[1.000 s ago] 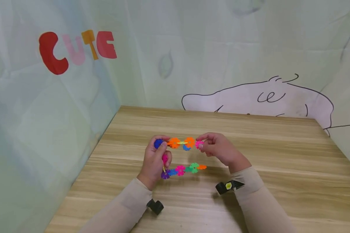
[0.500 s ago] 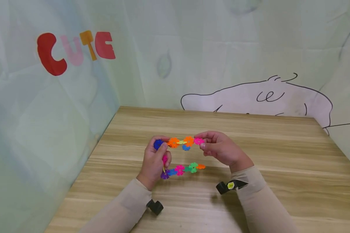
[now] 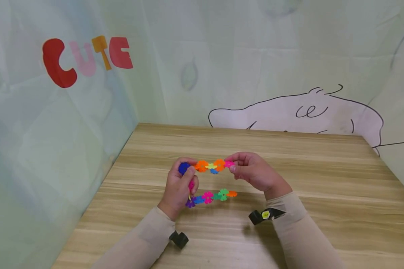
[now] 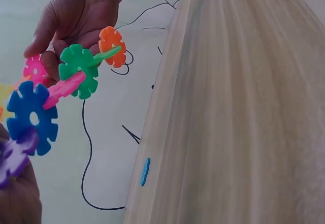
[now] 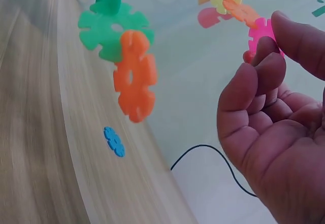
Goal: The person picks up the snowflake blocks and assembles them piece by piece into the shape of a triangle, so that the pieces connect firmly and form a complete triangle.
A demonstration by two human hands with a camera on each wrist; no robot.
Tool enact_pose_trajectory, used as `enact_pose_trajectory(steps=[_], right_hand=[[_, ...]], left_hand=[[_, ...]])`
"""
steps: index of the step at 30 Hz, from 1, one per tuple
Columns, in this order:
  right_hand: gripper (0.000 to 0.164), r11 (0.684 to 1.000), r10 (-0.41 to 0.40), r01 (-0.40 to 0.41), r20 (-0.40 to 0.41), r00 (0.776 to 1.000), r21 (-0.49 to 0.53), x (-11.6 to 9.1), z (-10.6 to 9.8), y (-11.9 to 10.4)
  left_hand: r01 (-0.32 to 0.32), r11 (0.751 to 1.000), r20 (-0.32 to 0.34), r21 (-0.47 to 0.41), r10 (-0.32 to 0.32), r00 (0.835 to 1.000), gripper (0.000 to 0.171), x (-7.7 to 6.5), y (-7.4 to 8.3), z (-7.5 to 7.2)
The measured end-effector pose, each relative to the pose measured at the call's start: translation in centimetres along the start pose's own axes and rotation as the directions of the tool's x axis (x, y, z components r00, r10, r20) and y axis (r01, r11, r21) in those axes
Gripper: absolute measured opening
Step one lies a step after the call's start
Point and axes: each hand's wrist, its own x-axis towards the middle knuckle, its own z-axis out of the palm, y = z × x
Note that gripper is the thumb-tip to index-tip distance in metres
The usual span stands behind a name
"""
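Note:
A chain of colourful snowflake discs, notched round the rim, bends in a U above the table. My left hand (image 3: pixel 178 185) grips its bend, thumb over a dark blue disc (image 3: pixel 184 169). From there the upper arm runs right through an orange disc (image 3: pixel 202 166) and a yellow one. My right hand (image 3: pixel 257 170) pinches a pink disc (image 3: pixel 228 164) at its end, against another orange disc (image 3: pixel 219 164); whether they interlock I cannot tell. The lower arm hangs free, with a green disc (image 5: pixel 116 31) and an orange end disc (image 5: pixel 135 76).
A loose blue disc (image 5: pixel 114 141) lies on the wood-grain table (image 3: pixel 289 231), behind the chain. Printed cloth walls (image 3: pixel 242 67) stand along the table's left and far edges. Black wrist cameras (image 3: pixel 179 239) sit on both sleeves.
My right hand has shifted slightly and brought the pink disc up against the orange disc, closing the small gap seen earlier. The left hand keeps its hold almost unmoved.

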Motion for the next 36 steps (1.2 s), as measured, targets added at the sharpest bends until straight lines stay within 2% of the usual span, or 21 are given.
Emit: enact_pose_trajectory(steps=[6,11,14,18,22,25,28,33,36], right_hand=[[0.028,0.998,0.019,-0.021,-0.030,0.999,-0.065,0.1,0.4,-0.1],[0.030,0.997,0.014,-0.017,-0.036,0.999,-0.080,0.1,0.4,-0.2],[0.035,0.997,-0.002,-0.001,-0.033,0.999,-0.080,0.2,0.2,0.0],[0.041,0.999,-0.014,0.012,-0.045,0.999,-0.045,0.5,-0.1,0.8],[0.047,0.996,0.051,-0.053,-0.036,0.998,-0.072,1.1,-0.1,2.2],[0.048,0.976,0.155,-0.154,-0.007,0.988,-0.156,1.6,0.3,3.2],[0.046,0.942,0.218,-0.207,0.012,0.976,-0.265,1.8,0.7,3.8],[0.048,0.910,0.243,-0.218,0.028,0.970,-0.353,1.7,1.1,4.1],[0.047,0.886,0.266,-0.253,-0.022,0.964,-0.388,1.6,1.1,4.1]], left_hand=[[-0.066,0.996,0.053,0.060,0.063,0.997,0.019,-0.2,0.0,-0.1],[-0.084,0.994,0.046,0.062,0.082,0.996,0.019,-0.1,-0.1,0.0],[-0.060,0.996,0.015,0.061,0.059,0.998,0.020,0.0,-0.2,0.1],[-0.004,0.999,-0.059,0.051,0.007,0.998,0.020,0.1,-0.2,0.0],[0.019,1.000,-0.098,0.021,-0.017,0.995,0.020,0.2,-0.2,-0.1],[0.019,1.000,-0.098,0.006,-0.019,0.995,0.020,0.2,-0.1,-0.1],[0.019,1.000,-0.098,0.001,-0.019,0.995,0.020,0.2,0.0,-0.1],[0.024,1.000,-0.105,-0.016,-0.025,0.994,0.020,0.2,0.0,0.0],[0.025,0.999,-0.109,-0.028,-0.028,0.994,0.020,0.2,0.0,0.1]])
